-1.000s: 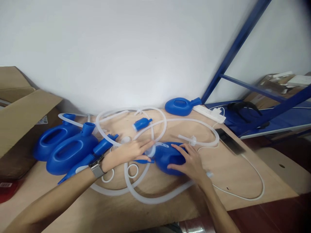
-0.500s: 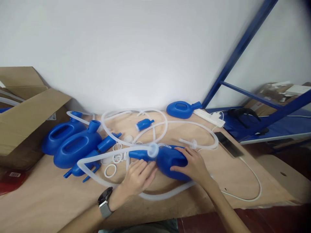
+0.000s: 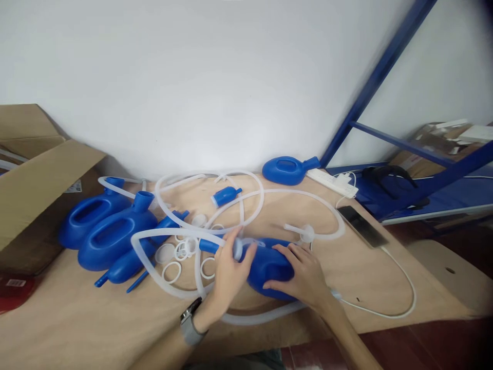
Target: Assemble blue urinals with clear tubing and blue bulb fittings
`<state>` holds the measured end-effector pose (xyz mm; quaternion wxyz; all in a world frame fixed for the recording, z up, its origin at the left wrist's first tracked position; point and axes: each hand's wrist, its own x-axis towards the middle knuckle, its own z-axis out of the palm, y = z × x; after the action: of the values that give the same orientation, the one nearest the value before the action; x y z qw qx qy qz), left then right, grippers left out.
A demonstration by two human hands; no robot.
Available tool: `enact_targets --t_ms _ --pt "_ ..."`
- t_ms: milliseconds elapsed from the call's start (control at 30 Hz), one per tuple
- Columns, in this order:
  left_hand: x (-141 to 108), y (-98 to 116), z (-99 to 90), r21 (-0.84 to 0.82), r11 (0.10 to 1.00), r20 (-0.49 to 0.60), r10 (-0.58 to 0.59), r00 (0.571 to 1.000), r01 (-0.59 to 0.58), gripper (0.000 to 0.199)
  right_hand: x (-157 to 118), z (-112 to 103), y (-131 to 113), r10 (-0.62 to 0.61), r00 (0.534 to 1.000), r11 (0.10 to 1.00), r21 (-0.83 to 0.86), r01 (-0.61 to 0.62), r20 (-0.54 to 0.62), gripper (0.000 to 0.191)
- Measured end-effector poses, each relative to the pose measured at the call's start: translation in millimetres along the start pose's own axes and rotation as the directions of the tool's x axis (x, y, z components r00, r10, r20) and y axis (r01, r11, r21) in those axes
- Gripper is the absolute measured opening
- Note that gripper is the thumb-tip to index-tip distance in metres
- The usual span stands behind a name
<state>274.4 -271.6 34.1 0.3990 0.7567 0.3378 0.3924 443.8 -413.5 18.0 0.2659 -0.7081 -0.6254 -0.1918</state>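
My left hand, with a watch on its wrist, grips the white cap at the neck of a blue bottle. A clear hose runs from that cap and loops to the left. My right hand holds the body of the same bottle, its fingers over the top and its thumb across the near side. Left of my left hand lie white rings and a blue tubular part. Coiled clear hose lies behind the bottle.
Blue bottles stand at the left beside an open cardboard box. Another blue bottle lies near the wall by a power strip. A phone on a cable is at the right, near a blue metal frame.
My left hand has moved up and right and closed on the cap. The bottle has shifted slightly down, still in my right hand. The view has shifted a little.
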Motion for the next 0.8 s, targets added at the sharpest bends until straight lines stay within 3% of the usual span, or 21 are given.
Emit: enact_targets --t_ms 133,267,400,533,733,800 --pt "0.8 -5.3 10.7 0.023 0.998 -0.112 0.052 0.992 -0.050 0.034 -1.3 1.3 0.9 0.008 1.000 1.000 -0.014 -0.007 0.012 0.084" --pt "3.4 -12.7 5.1 0.014 0.993 -0.039 0.115 0.993 -0.114 0.032 -0.5 1.8 0.8 0.010 1.000 1.000 -0.003 -0.010 0.017 0.084" --pt "6.7 -22.2 -2.6 -0.099 0.973 0.054 0.215 0.975 -0.209 0.030 -1.6 1.4 0.4 0.019 0.999 1.000 0.004 -0.019 0.029 0.084" --pt "14.0 -34.7 -8.6 -0.198 0.922 0.149 0.364 0.919 -0.333 0.029 -4.5 1.4 1.9 0.029 0.998 0.999 0.021 -0.030 0.059 0.080" --pt "28.2 -53.0 -18.2 -0.229 0.838 0.281 0.543 0.791 -0.494 0.042 -2.8 0.5 3.3 0.026 0.997 0.998 0.055 -0.030 0.076 0.081" --pt "28.8 -56.7 -16.5 -0.223 0.835 0.267 0.549 0.792 -0.504 0.043 -0.8 -0.1 2.7 0.015 0.998 0.999 0.040 -0.018 0.061 0.081"
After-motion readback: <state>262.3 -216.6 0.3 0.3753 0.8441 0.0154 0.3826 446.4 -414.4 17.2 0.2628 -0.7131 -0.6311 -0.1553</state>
